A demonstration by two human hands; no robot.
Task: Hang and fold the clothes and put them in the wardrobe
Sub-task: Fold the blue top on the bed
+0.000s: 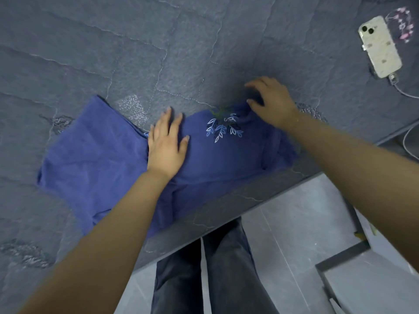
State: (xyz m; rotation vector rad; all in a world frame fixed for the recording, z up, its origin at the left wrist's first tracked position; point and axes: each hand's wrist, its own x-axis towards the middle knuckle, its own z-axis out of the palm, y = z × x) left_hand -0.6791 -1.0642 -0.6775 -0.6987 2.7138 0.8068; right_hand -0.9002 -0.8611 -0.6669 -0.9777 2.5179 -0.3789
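Note:
A blue shirt (95,159) with a white and light-blue leaf print lies spread on the grey quilted bed (136,53), near its front edge. My left hand (166,146) rests flat on the middle of the shirt, fingers apart, pressing the cloth down. At the shirt's upper right end, by the neck, my right hand (269,103) hovers with its fingers curled and spread; whether it pinches the cloth is unclear. The leaf print sits between my two hands.
A white phone (379,46) lies on the bed at the far right, plugged into a white cable (405,92). A pink embroidered patch is beside it. Below the bed edge are my dark trousers, a grey tiled floor and a dark-framed stand at the lower right.

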